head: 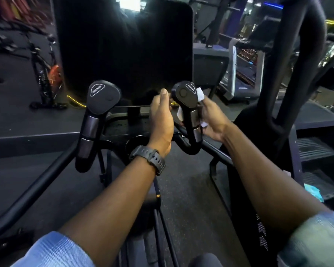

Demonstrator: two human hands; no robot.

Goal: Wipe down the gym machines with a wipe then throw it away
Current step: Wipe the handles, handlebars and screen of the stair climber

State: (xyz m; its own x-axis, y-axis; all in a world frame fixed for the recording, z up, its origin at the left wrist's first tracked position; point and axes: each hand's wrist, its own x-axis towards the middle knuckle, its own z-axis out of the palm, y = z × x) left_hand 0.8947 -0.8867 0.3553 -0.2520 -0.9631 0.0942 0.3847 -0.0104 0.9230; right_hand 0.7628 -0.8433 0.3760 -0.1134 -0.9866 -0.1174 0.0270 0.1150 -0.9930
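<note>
Wipe [199, 94], white, crumpled, in R hand [212, 120] round R handle [189, 105].

white wipe [199, 94] is crumpled against the right handlebar grip [187, 105]; the black grip stands upright, round cap on top

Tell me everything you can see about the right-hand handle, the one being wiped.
The right handle is a black curved grip rising from the machine's frame, topped by a flat rounded cap with a round button and a small printed label. A metallic grey band sits on its stem. A white wipe is wrapped around it, showing on both sides. The left hand and the right hand each pinch the wipe beside the stem.
</note>
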